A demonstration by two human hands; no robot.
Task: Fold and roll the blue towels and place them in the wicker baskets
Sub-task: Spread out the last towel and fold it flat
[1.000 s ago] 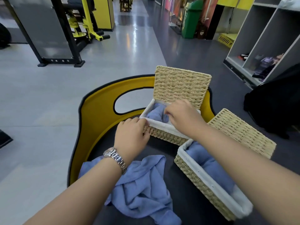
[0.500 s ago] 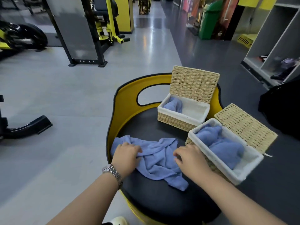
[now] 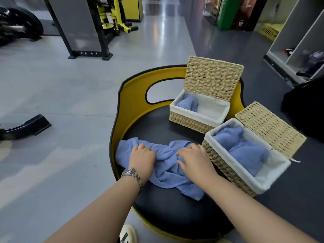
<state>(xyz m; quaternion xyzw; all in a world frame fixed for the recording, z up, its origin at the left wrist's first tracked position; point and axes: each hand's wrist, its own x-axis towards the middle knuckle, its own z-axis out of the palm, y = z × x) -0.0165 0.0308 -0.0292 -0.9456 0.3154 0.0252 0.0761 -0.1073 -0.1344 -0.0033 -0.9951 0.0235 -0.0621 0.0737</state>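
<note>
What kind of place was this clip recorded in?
Most likely a gym: a yellow and black weight machine stands on the smooth grey floor, open storage cubbies line the right side, and the baskets sit on a padded black seat.

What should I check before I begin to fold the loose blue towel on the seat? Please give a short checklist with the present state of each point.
1. Both hands on the loose towel: ok. The left hand and the right hand rest on it.
2. Towel spread flat for folding: not ok, it is crumpled.
3. Room on the black seat to spread it: ok, bare cushion in front.
4. Far basket open with room: ok, lid up, one towel at its left end.
5. Near basket open with room: lid back; spare room cannot tell, blue towels fill most of it.
6. Firm grip: cannot tell.
</note>
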